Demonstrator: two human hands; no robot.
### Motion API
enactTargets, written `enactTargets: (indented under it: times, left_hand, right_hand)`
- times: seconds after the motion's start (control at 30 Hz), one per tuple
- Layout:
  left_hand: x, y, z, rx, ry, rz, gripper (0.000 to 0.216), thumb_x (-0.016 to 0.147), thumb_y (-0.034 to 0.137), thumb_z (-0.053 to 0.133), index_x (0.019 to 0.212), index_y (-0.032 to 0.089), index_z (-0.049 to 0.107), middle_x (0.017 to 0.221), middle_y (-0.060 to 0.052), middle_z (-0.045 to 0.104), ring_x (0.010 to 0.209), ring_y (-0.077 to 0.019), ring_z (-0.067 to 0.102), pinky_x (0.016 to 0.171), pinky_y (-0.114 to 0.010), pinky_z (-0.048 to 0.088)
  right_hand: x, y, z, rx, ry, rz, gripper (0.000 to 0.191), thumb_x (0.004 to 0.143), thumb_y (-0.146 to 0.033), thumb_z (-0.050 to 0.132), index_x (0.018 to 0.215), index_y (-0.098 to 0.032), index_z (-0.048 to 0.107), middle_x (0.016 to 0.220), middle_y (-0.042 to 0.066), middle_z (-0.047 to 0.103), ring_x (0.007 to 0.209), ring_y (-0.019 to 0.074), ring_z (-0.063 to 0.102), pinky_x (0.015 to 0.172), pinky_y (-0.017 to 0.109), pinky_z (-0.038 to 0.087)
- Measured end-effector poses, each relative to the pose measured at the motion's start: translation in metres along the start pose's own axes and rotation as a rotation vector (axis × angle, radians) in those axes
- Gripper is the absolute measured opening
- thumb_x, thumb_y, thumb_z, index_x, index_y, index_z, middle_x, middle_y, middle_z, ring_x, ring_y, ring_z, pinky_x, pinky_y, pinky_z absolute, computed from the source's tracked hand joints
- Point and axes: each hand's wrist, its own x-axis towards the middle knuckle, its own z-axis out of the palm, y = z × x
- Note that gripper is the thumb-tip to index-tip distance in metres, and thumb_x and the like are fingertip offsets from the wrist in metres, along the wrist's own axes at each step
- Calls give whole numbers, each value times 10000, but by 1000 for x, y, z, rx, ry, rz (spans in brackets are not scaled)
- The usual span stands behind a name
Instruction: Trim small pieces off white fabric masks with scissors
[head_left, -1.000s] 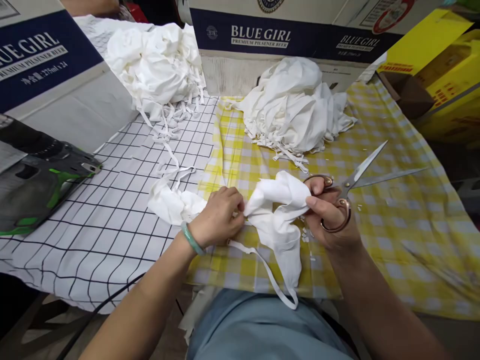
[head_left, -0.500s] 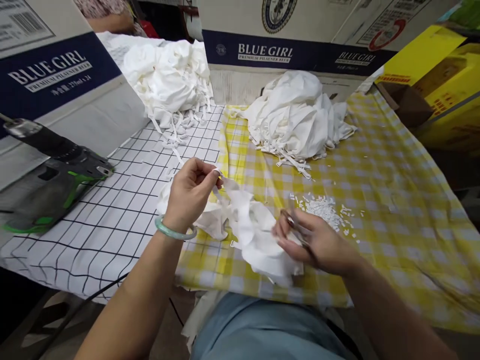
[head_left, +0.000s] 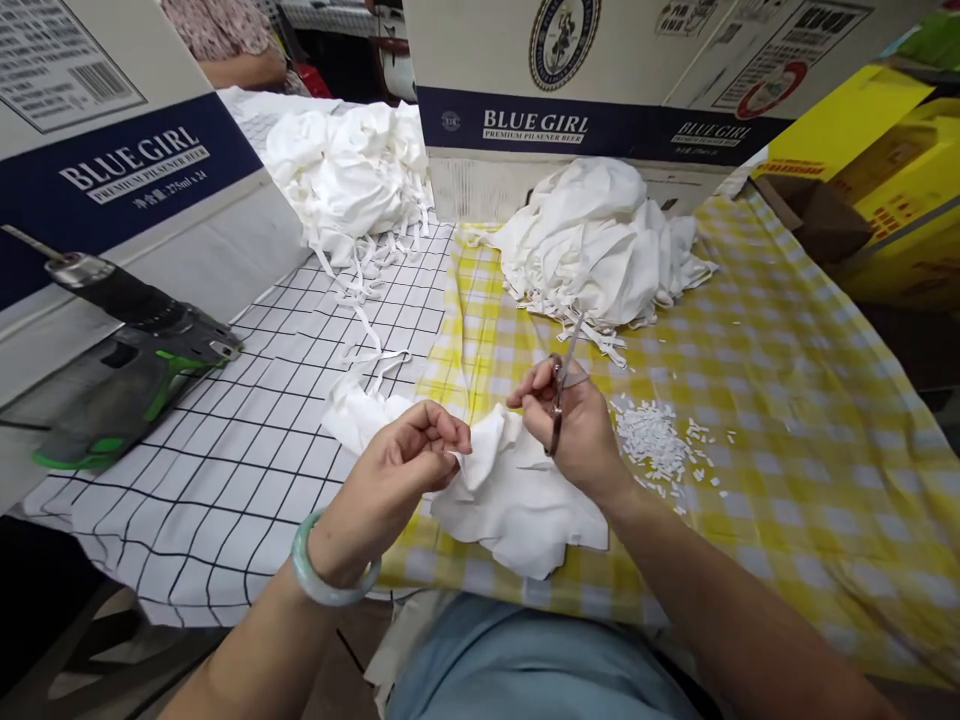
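My left hand, with a jade-green bangle on its wrist, pinches the edge of a white cloth piece that lies crumpled on the table before me. In my right hand is a pair of scissors, their blades pointing up and away from me. The fingers of that hand are near the cloth's upper edge; whether they touch it I cannot tell. Small white clippings lie scattered just right of the right hand. A narrow white strap trails on the checked cloth beyond my left hand.
Two heaps of white cloth pieces stand farther back, one left and one right. A cordless drill is at the left beside a carton. Another carton rises behind the right heap. Yellow packaging is at the right edge.
My right hand has moved up and left, lifting the scissors from over the cloth. My left hand has come down and nearer, to a different edge of the cloth.
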Motion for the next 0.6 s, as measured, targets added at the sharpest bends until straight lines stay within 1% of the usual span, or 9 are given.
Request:
enactTargets:
  times: [0.1,0.13,0.2,0.27,0.33,0.37,0.47,0.53,0.6]
  left_hand:
    - [-6,2,1,-99,74,-4,150,781,142,642,765,178,498,797,9,551,598,-68,468,535,-198,364]
    - [-8,5,2,-129,91,13,161,772,137,642,753,180,489,788,11,541,595,-72,480,535,-203,366]
    - [-11,11,2,-167,94,35,169,759,132,645,737,183,485,771,11,525,598,-84,499,534,-211,366]
    - [-15,14,-1,-177,89,36,144,745,137,650,751,184,514,761,10,512,598,-86,482,537,-218,353]
    - [-17,11,-6,-159,69,-15,80,763,191,641,808,182,576,718,12,483,584,-85,431,536,-226,322]
    - [-17,8,-8,-139,44,-58,84,790,237,627,847,177,608,688,15,460,572,-86,396,531,-231,300]
    - [-16,-3,-9,-42,-71,-196,244,884,367,571,916,150,680,661,16,413,558,-86,305,514,-250,214]
    - [-14,-8,-7,35,-151,-223,292,906,405,576,931,148,711,678,13,406,578,-90,289,525,-259,187]
    - [-13,-11,-3,74,-215,-206,308,913,426,585,965,158,728,659,21,376,595,-98,289,539,-261,190]
  right_hand:
    - [-16,-1,2,-99,-257,4,343,714,-184,739,879,-243,444,996,24,600,974,191,598,896,354,481]
    - [-23,2,6,-152,-305,10,365,695,-172,752,890,-242,451,1050,41,604,1028,208,585,927,369,468]
    - [-33,9,14,-213,-292,31,334,705,-152,719,885,-240,453,1052,51,603,1021,217,583,920,378,465]
    - [-34,11,18,-175,-200,43,266,748,-140,651,865,-242,436,956,29,587,900,190,592,833,349,483]
    - [-27,5,14,-107,-138,15,250,761,-122,623,862,-243,429,902,5,554,817,162,574,745,305,477]
    - [-22,0,10,-97,-135,-10,253,759,-108,621,867,-243,436,896,0,546,807,154,565,721,289,467]
    - [-8,-16,-4,-169,-200,-79,271,739,-54,611,880,-237,470,880,-10,543,779,137,546,698,266,446]
    - [-4,-22,-10,-186,-239,-96,286,723,-30,601,878,-235,475,868,-14,540,782,136,546,706,266,446]
    - [-3,-23,-13,-163,-241,-97,293,711,-21,594,869,-235,470,869,-12,533,830,148,556,732,274,450]
